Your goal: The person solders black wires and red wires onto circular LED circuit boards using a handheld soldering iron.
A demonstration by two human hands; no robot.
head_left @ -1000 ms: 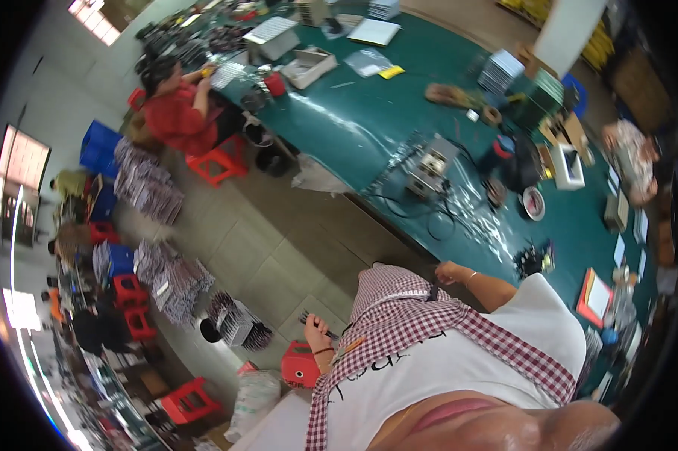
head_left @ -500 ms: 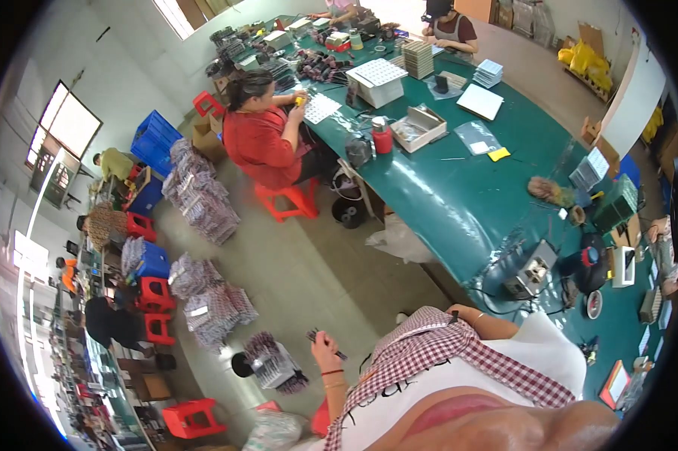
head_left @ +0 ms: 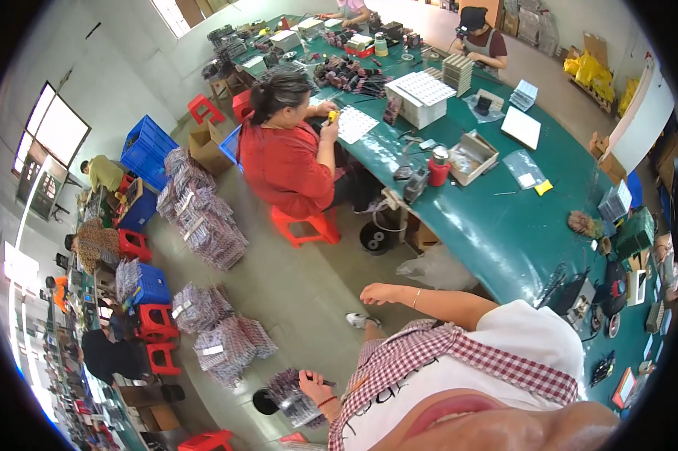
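My left hand (head_left: 311, 383) is low at the left, with a red band on its wrist. Its fingers are closed on a thin dark stick-like thing (head_left: 328, 383). It hovers right beside a bundle of clear packets (head_left: 292, 397) on the floor. My right hand (head_left: 379, 293) is stretched out from my white-sleeved arm, with a thin bracelet at the wrist. Its fingers are loosely curled with nothing seen in them. It is above the floor, near a crumpled clear bag (head_left: 436, 267) by the edge of the green table (head_left: 504, 225). A checked cloth (head_left: 429, 353) lies over my chest and lap.
A person in red (head_left: 286, 161) sits on a red stool (head_left: 305, 225) at the green table. It carries boxes, white trays and a red bottle (head_left: 438, 165). Stacks of packets (head_left: 203, 218), blue crates (head_left: 149, 146), red stools and other seated people fill the floor to the left.
The view has swung, so the table and the person in red now sit lower and nearer the middle. My right arm has stretched out further. My left hand still grips the dark stick.
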